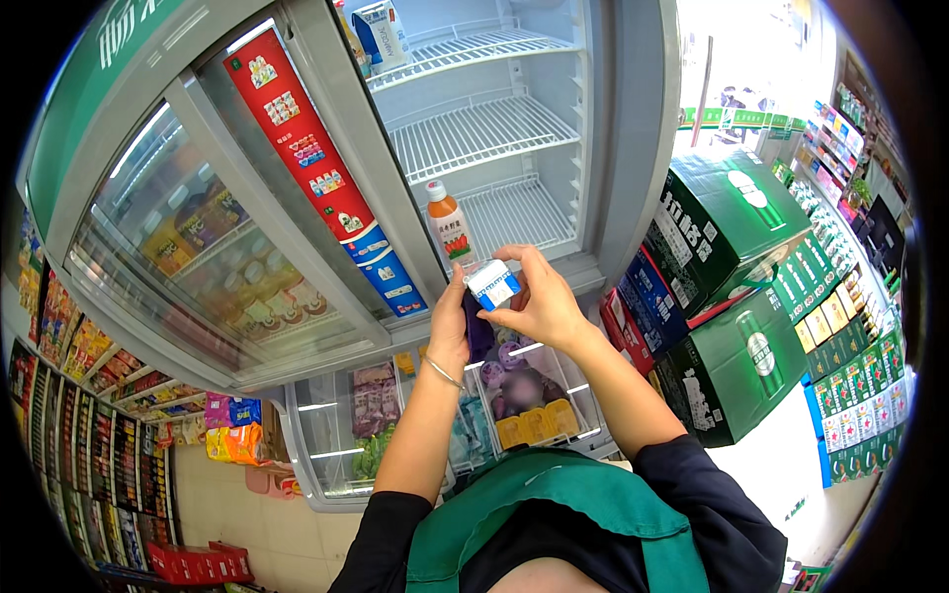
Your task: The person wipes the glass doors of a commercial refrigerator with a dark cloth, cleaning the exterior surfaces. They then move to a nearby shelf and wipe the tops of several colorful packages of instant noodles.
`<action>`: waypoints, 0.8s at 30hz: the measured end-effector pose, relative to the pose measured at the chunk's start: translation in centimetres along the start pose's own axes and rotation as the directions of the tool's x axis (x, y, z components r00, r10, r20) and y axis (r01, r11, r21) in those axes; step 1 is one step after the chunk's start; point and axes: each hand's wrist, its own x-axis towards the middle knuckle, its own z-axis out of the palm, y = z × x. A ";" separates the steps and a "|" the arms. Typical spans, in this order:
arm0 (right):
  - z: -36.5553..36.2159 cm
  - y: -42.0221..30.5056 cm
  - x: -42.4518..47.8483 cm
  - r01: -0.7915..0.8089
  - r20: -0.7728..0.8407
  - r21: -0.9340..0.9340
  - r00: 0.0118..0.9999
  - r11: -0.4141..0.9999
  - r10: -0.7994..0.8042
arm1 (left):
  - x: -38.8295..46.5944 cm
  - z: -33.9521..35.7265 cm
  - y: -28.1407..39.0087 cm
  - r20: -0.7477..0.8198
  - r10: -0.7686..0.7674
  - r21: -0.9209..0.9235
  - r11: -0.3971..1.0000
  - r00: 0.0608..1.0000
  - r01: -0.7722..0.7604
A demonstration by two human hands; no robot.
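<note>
My right hand [545, 300] grips a small white and blue carton [492, 285] between thumb and fingers, in front of the open section of an upright display fridge. Against the carton's left side is my left hand [449, 319], which holds a dark purple cloth [478, 330]. Just beyond the hands, a bottle of orange drink [447, 222] with a pale label stands upright at the left of the lowest visible wire shelf [519, 215]. On the top visible shelf stands a blue and white carton [382, 37].
A sliding glass door [215, 244] with bottles behind it is at left. Below my hands lies a chest freezer [334, 445] holding packaged goods. Stacked green beer cartons [741, 363] stand at right, near the fridge's side. Stocked shelves [96, 415] line the far left.
</note>
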 end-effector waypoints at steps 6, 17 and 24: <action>0.1 -0.1 -0.3 -0.018 -0.020 -0.002 1.000 1.000 0.018 | 0.2 0.2 0.1 -0.001 0.024 0.037 0.999 1.000 -0.024; 0.4 -0.3 -0.7 -0.026 -0.031 0.019 0.999 0.999 0.026 | -0.2 0.5 0.3 -0.018 0.030 0.048 0.998 0.999 -0.029; 0.9 0.1 -1.0 0.001 -0.059 0.005 0.998 1.000 -0.001 | -0.4 0.5 0.3 -0.023 0.029 0.035 0.999 0.999 -0.028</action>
